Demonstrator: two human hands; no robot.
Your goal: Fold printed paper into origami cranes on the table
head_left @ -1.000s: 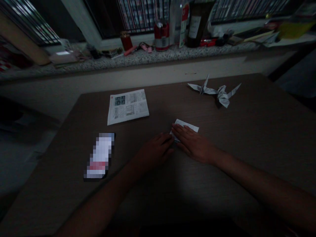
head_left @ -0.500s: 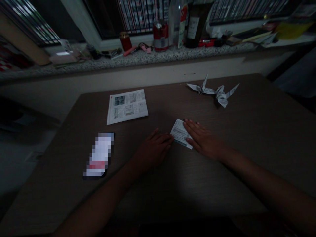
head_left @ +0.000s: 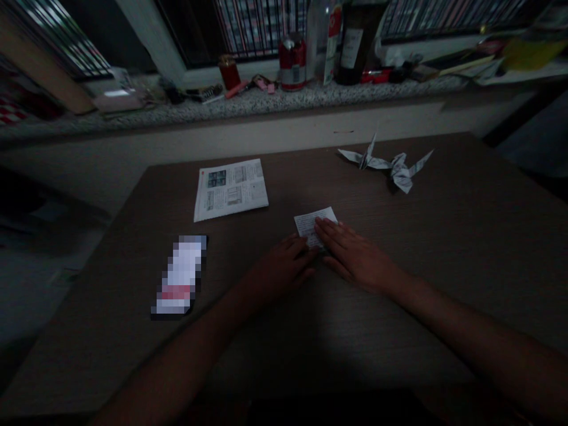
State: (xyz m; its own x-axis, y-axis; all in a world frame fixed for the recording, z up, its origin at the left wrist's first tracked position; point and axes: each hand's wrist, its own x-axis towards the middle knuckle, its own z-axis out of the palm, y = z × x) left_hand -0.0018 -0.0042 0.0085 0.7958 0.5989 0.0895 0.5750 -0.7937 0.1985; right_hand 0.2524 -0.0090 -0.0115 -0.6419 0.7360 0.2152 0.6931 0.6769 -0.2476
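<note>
A small folded piece of printed paper [head_left: 307, 223] lies on the brown table, partly covered by my hands. My right hand [head_left: 355, 254] rests flat over its right side, fingers stretched out. At the paper's lower left edge, the fingers of my left hand [head_left: 284, 264] touch it, extended and slightly bent. Two folded paper cranes [head_left: 400, 173] of printed paper stand at the back right, beyond my right hand. To the back left lies a folded newspaper sheet [head_left: 244, 201].
A phone [head_left: 180, 278] with a lit, blurred screen lies on the left of the table [head_left: 275, 355]. Behind the table, a granite windowsill [head_left: 248, 105] carries a red can [head_left: 293, 65], a dark bottle [head_left: 352, 50], a clear bottle and assorted small items.
The small paper has turned and shifted slightly left and away from me. My right hand has moved left with it, closer to my left hand.
</note>
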